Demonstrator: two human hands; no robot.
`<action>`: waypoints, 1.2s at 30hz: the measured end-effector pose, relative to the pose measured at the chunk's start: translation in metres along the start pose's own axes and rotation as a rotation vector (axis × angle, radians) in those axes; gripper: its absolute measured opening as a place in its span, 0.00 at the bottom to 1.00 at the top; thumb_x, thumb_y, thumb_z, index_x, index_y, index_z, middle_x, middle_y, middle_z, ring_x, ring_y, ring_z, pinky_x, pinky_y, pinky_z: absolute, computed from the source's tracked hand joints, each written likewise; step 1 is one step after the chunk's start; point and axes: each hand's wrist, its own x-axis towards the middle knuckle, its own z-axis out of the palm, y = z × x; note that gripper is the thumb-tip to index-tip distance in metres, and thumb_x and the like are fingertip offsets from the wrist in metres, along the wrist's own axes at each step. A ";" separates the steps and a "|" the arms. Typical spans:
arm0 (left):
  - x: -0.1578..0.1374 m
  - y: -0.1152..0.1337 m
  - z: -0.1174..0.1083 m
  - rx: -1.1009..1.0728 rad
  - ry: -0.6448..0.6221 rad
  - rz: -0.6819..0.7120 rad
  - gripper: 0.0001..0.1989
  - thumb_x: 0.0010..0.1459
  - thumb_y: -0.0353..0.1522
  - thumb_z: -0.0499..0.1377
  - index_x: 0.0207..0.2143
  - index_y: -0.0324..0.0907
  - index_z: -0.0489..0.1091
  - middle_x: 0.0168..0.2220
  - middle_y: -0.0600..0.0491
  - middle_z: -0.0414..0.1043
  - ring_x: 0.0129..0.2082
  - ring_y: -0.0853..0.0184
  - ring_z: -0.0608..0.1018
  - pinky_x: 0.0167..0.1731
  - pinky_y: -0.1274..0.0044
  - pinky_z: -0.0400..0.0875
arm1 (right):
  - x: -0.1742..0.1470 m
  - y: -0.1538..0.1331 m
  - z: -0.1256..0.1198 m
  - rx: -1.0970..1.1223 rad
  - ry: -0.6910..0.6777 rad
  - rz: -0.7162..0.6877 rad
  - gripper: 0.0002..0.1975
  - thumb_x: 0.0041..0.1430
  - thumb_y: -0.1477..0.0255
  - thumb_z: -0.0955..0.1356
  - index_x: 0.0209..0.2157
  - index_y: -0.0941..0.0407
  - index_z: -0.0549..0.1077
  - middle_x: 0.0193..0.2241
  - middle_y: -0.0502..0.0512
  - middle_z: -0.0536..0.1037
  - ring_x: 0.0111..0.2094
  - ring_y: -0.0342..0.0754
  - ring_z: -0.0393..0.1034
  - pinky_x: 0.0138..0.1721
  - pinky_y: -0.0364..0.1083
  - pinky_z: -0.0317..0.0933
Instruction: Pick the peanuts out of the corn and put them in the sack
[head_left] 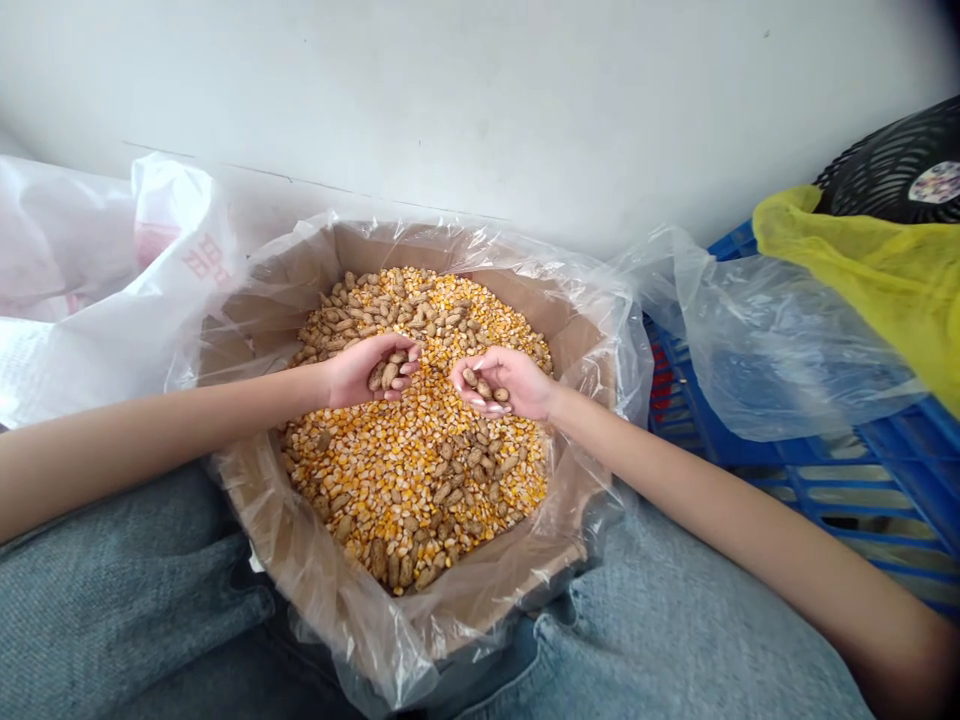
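Observation:
My left hand point(367, 372) is cupped palm up, its fingers curled round a few unshelled peanuts point(388, 374). Facing it, my right hand point(510, 382) also cups several peanuts point(484, 386) in its palm. Both hands hover over a cardboard box point(577, 350) lined with clear plastic. Inside it lies a bed of yellow and white corn kernels point(360, 440). More peanuts in their shells are scattered over the corn, with one heap point(352, 310) at the back left and another group point(480, 470) at the front right.
White plastic sacks point(75, 250) stand to the left. At right are blue crates point(840, 490), a clear plastic bag point(787, 350), yellow mesh point(877, 270) and a black fan point(900, 165). A white wall point(480, 110) rises behind the box, which sits between my jeans-clad legs point(120, 600).

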 end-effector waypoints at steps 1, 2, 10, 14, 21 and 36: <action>0.000 0.000 0.001 -0.006 0.010 0.004 0.08 0.52 0.33 0.45 0.22 0.40 0.54 0.19 0.57 0.52 0.15 0.77 0.58 0.12 0.84 0.52 | 0.001 0.001 0.001 -0.005 -0.016 0.000 0.14 0.52 0.68 0.50 0.26 0.58 0.60 0.15 0.46 0.57 0.13 0.37 0.46 0.12 0.38 0.40; -0.001 0.001 0.001 -0.001 0.024 0.012 0.08 0.52 0.34 0.45 0.23 0.40 0.54 0.19 0.57 0.53 0.16 0.77 0.59 0.12 0.84 0.52 | 0.002 0.002 0.002 -0.020 -0.020 -0.005 0.15 0.53 0.65 0.51 0.24 0.58 0.59 0.15 0.46 0.58 0.13 0.37 0.46 0.12 0.38 0.39; 0.003 -0.003 -0.009 0.214 0.121 0.038 0.17 0.51 0.42 0.48 0.18 0.40 0.50 0.16 0.59 0.47 0.13 0.78 0.55 0.10 0.84 0.48 | 0.011 0.015 -0.002 -0.630 0.445 -0.069 0.16 0.53 0.62 0.56 0.21 0.58 0.61 0.14 0.46 0.60 0.15 0.37 0.52 0.17 0.37 0.46; 0.004 -0.005 -0.012 0.345 0.169 0.087 0.12 0.49 0.41 0.51 0.26 0.40 0.59 0.17 0.60 0.48 0.13 0.79 0.55 0.10 0.84 0.48 | 0.010 0.012 0.000 -1.164 0.546 -0.157 0.14 0.55 0.67 0.55 0.39 0.54 0.66 0.25 0.50 0.71 0.21 0.40 0.61 0.26 0.40 0.52; 0.008 0.005 -0.023 1.064 0.301 0.174 0.17 0.50 0.41 0.49 0.39 0.41 0.64 0.16 0.59 0.55 0.14 0.76 0.60 0.15 0.83 0.53 | 0.027 0.009 0.014 -1.686 0.458 0.025 0.18 0.57 0.69 0.53 0.48 0.56 0.59 0.30 0.60 0.74 0.31 0.51 0.68 0.31 0.46 0.57; 0.037 0.002 -0.026 1.942 0.400 0.242 0.17 0.55 0.41 0.41 0.39 0.41 0.61 0.30 0.48 0.71 0.28 0.66 0.72 0.28 0.79 0.61 | 0.041 0.014 0.017 -1.892 0.333 -0.057 0.15 0.55 0.81 0.53 0.44 0.64 0.58 0.30 0.68 0.73 0.32 0.52 0.69 0.29 0.47 0.58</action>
